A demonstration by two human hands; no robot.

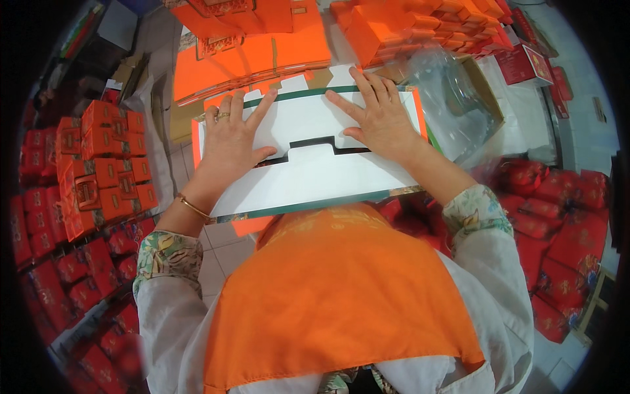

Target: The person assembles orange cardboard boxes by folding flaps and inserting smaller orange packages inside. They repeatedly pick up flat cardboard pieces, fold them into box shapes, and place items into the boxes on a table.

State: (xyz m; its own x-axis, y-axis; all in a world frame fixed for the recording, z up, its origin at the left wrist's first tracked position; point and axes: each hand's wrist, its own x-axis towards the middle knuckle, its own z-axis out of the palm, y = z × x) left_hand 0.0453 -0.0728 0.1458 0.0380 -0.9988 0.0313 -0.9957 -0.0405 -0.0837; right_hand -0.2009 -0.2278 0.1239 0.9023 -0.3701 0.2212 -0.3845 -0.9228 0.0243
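A cardboard gift box lies before me, its white inner flaps up and its rims green and orange. A stepped dark gap runs between the two flaps. My left hand rests on the left side of the far flap with fingers spread, a ring on one finger and a bracelet at the wrist. On the right side of the same flap lies my right hand, fingers also apart and reaching to the green edge. White tabs stick up beyond that edge.
Flat orange bags or boxes are stacked just beyond. Orange handled gift boxes stand at left, above rows of red packages. Clear plastic fills an open carton at right. More red packages lie on the right.
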